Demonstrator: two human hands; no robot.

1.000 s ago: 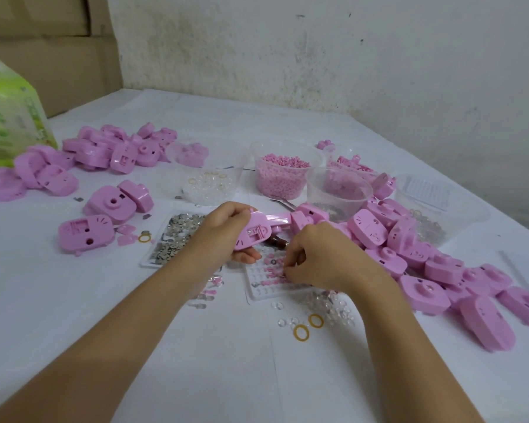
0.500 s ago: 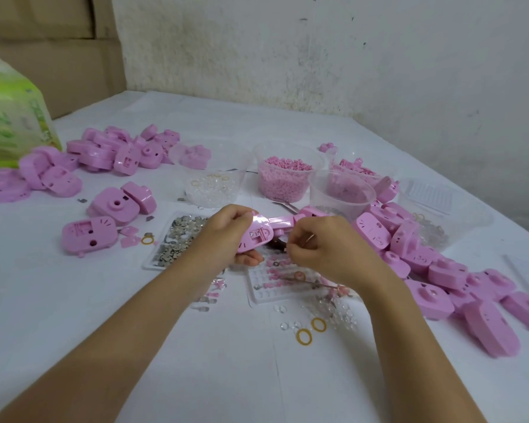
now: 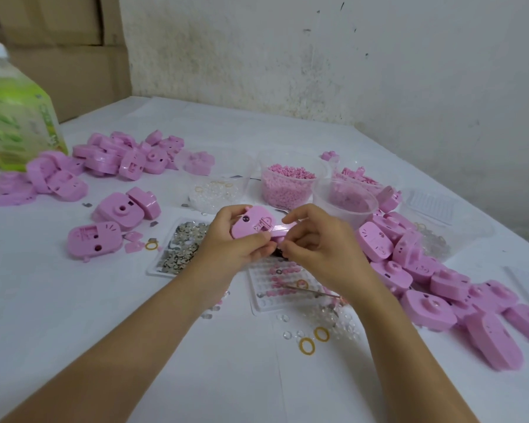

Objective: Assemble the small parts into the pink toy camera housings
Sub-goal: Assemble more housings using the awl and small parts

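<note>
While fitting a part, as seems the step in hand, grips the housing (image 3: pixel 251 225) at both ends, raised just above the tray (image 3: pixel 258 305) of small pink parts. Wraps the left hand (image 3: pixel 226 245) round its left end, thumb below and fingers curled over the top, inner face turned up toward the head camera. Pinches its right end with the right hand (image 3: pixel 321 245), forefinger above, thumb beneath, other fingers curled. Cannot tell of any small part under those fingertips: hidden.

To do it well, brace with the left hand and move only the right fingertips. Line the part up with its seat before pressing. Press straight, not at a slant, for fear of bending thin plastic pegs. Work low over the tray, to catch any dropped part there rather than among the clear beads (image 3: pixel 342 319) and yellow rings (image 3: pixel 307 345) on the table (image 3: pixel 104 315). Leave the thin metal tool (image 3: pixel 306 290) lying across the tray, within reach for anything too small for fingers. Mind the pile of housings (image 3: pixel 425 270) just right of the right wrist.
</note>
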